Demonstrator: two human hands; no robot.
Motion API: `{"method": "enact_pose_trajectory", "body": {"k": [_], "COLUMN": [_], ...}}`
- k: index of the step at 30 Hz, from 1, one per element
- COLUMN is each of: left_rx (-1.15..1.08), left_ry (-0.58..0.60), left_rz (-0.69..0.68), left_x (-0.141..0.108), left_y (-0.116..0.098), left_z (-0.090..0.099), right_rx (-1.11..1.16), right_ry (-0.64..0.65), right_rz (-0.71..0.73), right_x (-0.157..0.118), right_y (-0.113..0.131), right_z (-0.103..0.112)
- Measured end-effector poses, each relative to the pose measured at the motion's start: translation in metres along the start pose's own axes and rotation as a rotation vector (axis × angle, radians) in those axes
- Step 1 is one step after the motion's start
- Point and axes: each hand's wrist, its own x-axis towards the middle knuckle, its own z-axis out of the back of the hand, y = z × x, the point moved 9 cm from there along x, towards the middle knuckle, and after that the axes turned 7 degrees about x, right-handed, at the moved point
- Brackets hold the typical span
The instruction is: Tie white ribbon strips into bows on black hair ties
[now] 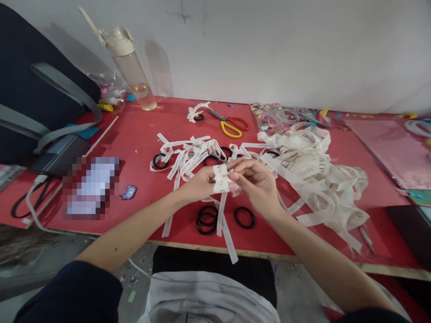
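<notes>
My left hand [198,183] is closed around a printed cream ribbon [221,178], which is looped in folds over its fingers. From the opposite side my right hand [257,186] pinches the same ribbon near its folds. Two ribbon tails hang down past the table's front edge. Below the hands lie several black hair ties [207,220], with a single black hair tie [244,217] to the right. Behind the hands, printed ribbon pieces [195,157] are tangled among more black rings. Exactly how the fingertips grip the folds is partly hidden.
A large heap of cream ribbon [313,166] spreads to the right. Scissors with red and yellow handles [230,125] lie at the back beside a finished-looking ribbon bow [195,113]. A water bottle [133,67], a phone [92,186] and a dark bag [33,89] are on the left.
</notes>
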Motion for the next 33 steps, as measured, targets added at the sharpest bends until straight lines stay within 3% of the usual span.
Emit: {"method": "enact_pose_trajectory", "body": {"k": [4,8,14,18,22,33], "left_rx": [-0.209,-0.285,-0.319,-0.340,-0.351,-0.264], "left_ry": [-0.118,-0.106,-0.162,-0.204,-0.201,-0.298], "left_rz": [-0.009,-0.031,-0.002,-0.003,-0.024,-0.029], "left_x": [0.000,0.001,0.002,0.002,0.002,0.002], "left_y": [0.007,0.008,0.003,-0.001,-0.005,-0.002], "left_z": [0.009,0.011,0.025,0.030,0.030,0.043], "right_rx": [-0.048,-0.202,-0.982,-1.259,-1.298,-0.964], "right_ry": [-0.027,0.054,0.339,0.566,0.633,0.405], "right_rz": [-0.007,0.006,0.193,0.287,0.337,0.641], "right_x": [0.004,0.007,0.006,-0.001,-0.004,-0.010], "right_y": [-0.003,-0.008,-0.010,-0.016,-0.017,0.018], "right_z": [0.004,0.002,-0.010,-0.022,-0.028,-0.034]}}
